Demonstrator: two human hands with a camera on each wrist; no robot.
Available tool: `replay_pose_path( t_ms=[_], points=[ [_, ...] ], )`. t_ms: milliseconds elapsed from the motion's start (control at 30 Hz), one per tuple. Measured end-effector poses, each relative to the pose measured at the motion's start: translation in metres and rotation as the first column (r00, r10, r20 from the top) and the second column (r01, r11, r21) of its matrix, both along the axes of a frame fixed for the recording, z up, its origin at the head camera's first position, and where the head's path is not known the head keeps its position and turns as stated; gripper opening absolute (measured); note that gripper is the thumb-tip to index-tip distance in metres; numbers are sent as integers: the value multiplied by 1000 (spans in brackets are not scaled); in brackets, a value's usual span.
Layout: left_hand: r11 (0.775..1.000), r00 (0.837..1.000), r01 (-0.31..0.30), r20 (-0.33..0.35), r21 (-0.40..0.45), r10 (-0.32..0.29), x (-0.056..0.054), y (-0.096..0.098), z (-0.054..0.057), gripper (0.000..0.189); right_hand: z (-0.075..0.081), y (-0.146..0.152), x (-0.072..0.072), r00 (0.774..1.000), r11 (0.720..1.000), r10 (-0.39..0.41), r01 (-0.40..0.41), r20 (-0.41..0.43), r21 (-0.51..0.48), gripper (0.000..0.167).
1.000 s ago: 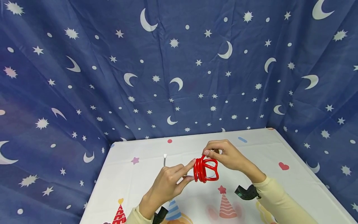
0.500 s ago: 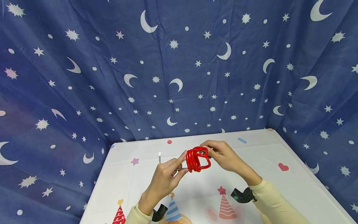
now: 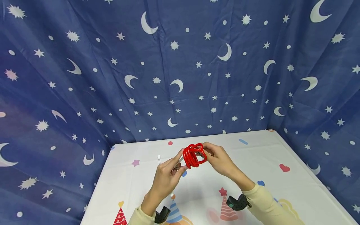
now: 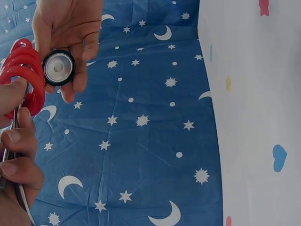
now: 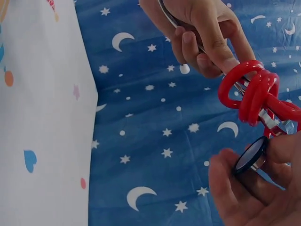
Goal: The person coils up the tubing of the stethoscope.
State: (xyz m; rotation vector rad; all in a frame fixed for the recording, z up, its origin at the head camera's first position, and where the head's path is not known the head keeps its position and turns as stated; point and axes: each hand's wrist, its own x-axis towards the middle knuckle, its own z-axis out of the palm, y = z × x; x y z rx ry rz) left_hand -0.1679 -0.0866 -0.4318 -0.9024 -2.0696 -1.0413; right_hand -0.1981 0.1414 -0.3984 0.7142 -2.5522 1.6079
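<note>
A stethoscope is held up above the table, its red tubing (image 3: pixel 193 156) wound in several loops around its metal ear tubes (image 3: pixel 177 163). My left hand (image 3: pixel 166 175) grips the ear tubes, with the fingertips against the left side of the coil. A white ear tip (image 3: pixel 159 157) sticks up behind that hand. At the coil's right side my right hand (image 3: pixel 220 160) holds the chest-piece end. The round chest piece (image 4: pixel 59 68), silver with a black rim, lies by its fingers in the left wrist view. In the right wrist view the chest piece (image 5: pixel 251 155) hangs just below the coil.
The white table (image 3: pixel 239 181) carries printed party hats, hearts and stars. Behind it and at both sides hangs a blue curtain (image 3: pixel 157 93) with moons and stars. A black wrist camera (image 3: pixel 237 202) sits on the right wrist and another (image 3: pixel 162 215) on the left.
Both hands have moved the stethoscope left and a little farther back, and the coil has tilted. The right hand has come down from the tubing's top to the coil's right side.
</note>
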Motion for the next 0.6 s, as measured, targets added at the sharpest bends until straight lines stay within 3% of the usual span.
replay_pose_path(
  t_ms=[133,267,467,600],
  points=[
    [999,999,-37,21,-11,37,0,-1,-1,65,-2,-1,1,999,999,-38,37,-15,-8,16],
    [998,998,-60,15,-26,61,0,-2,-3,68,-4,-1,2,999,999,-14,15,32,-30,19],
    [991,993,-119,-27,-56,117,-1,-5,-3,69,-4,-1,6,990,994,14,1,139,-107,35],
    [984,986,-157,-69,-81,152,-3,-7,-2,69,-2,-1,9,987,986,51,-25,150,-167,38]
  ],
)
